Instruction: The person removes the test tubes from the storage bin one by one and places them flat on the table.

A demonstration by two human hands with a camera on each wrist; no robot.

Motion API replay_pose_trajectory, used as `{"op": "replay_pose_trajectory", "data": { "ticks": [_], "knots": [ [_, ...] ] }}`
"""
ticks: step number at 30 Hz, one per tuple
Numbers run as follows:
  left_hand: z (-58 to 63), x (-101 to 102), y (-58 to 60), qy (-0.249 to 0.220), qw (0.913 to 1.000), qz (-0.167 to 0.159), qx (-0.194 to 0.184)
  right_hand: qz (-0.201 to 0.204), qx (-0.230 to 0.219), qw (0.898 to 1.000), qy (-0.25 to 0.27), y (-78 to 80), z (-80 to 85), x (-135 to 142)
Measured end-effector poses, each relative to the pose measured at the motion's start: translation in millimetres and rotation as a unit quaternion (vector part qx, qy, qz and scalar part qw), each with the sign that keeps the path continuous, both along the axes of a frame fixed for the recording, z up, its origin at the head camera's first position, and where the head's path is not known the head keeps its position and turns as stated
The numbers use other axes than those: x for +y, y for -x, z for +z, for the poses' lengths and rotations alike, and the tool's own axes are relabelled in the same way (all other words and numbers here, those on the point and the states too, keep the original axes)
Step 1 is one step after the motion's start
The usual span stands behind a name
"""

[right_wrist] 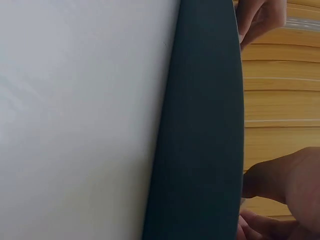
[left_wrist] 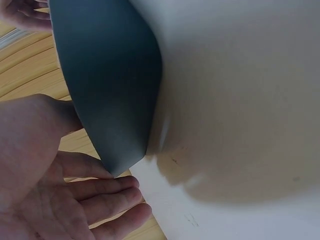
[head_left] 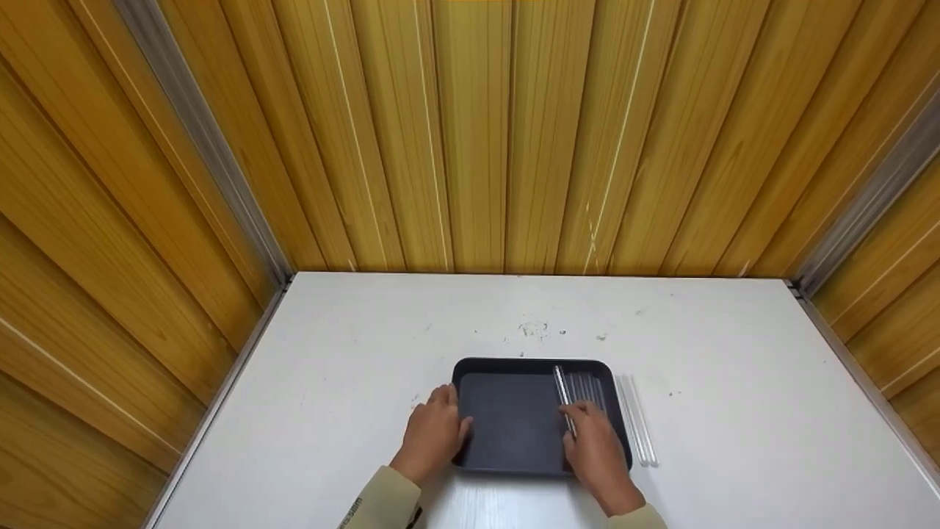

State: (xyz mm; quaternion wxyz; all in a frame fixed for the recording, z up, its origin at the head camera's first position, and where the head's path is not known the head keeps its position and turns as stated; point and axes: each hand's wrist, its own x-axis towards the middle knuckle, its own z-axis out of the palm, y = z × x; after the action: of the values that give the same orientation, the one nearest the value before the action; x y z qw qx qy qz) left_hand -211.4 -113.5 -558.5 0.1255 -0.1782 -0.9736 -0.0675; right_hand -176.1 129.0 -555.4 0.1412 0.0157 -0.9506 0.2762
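A dark rectangular tray (head_left: 507,419) sits on the white table. At its left side is my left hand (head_left: 432,433), thumb over the rim and fingers along the outside. The left wrist view shows the same hand around the tray's outer wall (left_wrist: 110,75). Over the right part of the tray, my right hand (head_left: 595,444) pinches a clear tube (head_left: 562,386), which slants up and away from the fingers. Several more clear tubes (head_left: 590,386) lie side by side in the tray's right part, partly hidden by this hand. In the right wrist view the tray wall (right_wrist: 200,125) covers the fingertips.
Just outside the tray's right edge, a few clear tubes (head_left: 637,419) lie on the white table (head_left: 352,353). Wood-patterned panels (head_left: 470,147) rise behind the table and along both sides. Small dark marks (head_left: 532,329) spot the tabletop beyond the tray.
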Motion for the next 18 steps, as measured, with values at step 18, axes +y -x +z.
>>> {"op": "replay_pose_trajectory", "data": {
  "ticks": [18],
  "knots": [
    [5.3, -2.3, 0.2, -0.064, 0.9968, -0.013, -0.047, -0.071, -0.024, 0.997, 0.027, -10.2, 8.7, 36.9]
  ]
}}
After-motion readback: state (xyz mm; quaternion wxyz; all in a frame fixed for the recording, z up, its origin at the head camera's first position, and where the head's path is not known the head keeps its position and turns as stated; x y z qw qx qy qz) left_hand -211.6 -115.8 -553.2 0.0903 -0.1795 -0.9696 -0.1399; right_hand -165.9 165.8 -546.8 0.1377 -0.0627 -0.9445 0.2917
